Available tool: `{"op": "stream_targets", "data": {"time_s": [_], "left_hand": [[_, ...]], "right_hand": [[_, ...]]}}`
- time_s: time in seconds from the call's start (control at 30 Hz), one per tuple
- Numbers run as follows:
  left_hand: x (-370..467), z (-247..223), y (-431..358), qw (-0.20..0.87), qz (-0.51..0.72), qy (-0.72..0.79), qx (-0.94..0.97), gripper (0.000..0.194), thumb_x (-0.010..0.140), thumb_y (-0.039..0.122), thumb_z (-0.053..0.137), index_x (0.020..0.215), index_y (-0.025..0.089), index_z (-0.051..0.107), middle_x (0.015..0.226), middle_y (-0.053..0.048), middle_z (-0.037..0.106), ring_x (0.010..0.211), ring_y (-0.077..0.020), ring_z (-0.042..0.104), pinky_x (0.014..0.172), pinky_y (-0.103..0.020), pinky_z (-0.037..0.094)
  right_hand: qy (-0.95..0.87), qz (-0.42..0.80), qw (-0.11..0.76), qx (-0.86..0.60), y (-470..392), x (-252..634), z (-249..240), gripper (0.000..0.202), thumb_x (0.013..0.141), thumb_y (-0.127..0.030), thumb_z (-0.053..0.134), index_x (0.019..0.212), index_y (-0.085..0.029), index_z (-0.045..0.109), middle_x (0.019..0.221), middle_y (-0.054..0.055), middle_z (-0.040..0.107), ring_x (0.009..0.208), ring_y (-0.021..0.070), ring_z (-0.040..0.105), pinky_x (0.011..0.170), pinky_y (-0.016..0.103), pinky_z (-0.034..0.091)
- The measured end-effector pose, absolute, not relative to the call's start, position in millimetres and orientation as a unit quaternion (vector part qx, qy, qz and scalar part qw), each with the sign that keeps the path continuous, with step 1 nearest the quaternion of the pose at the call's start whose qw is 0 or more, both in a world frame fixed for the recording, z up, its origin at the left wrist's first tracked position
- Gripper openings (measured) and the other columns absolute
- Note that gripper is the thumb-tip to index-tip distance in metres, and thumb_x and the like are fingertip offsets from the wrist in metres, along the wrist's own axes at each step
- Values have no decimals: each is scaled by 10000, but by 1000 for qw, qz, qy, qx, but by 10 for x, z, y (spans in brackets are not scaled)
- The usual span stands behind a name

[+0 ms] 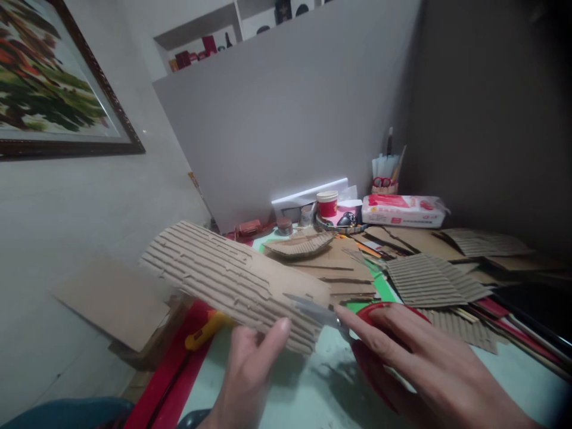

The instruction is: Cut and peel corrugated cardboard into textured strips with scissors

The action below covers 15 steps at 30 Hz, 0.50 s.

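Observation:
My left hand (250, 369) grips the lower edge of a long strip of corrugated cardboard (214, 268), thumb on its ridged face. The strip is held up at a slant above the table, its far end toward the upper left. Part of its face is smooth and bare, the rest ridged. My right hand (415, 357) is closed around the red handles of a pair of scissors (330, 319). Their blades lie across the strip's right end, close to its smooth part. Whether they are cutting there, I cannot tell.
A yellow utility knife (208, 330) lies left on a red strip (163, 387). Cardboard pieces (433, 280) cover the table's right side. Toward the back stand a paper cup (328, 204), a wipes pack (402, 211) and a pen holder (385, 182). A grey panel (290, 131) rises behind.

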<state>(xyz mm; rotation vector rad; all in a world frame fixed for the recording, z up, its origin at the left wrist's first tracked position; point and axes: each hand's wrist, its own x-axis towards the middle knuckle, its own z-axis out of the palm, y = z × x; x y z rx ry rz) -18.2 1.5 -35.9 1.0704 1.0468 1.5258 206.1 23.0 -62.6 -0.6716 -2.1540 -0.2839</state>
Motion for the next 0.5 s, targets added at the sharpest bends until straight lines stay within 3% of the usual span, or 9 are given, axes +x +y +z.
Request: {"op": "stream_targets", "data": {"time_s": [0.17,0.37,0.5], "left_hand": [[-211,-350,5,503,602,433,445,223,859,397,776,883,187,847,999,-128,842,1276,-386,663,1180,-520,409],[-250,-323,-3,492,603,442,446,225,844,415,800,822,197,850,871,-117,839,1258,-369,679,1206,-485,372],[-258,-345,0,496,573,449,473,262,867,447,774,844,201,862,904,-113,843,1125,-344,742,1172,-447,411]], "right_hand": [[-863,22,418,-283,197,2032,-567,482,996,-99,504,1463,-205,562,1065,87,733,883,144,745,742,195,620],[-829,118,459,-297,165,1965,-384,441,938,-112,569,1308,-307,710,874,-19,798,607,102,731,562,147,602],[-815,191,445,-318,234,2034,-428,343,943,-211,666,1251,-325,767,1047,15,848,843,191,825,668,207,673]]}}
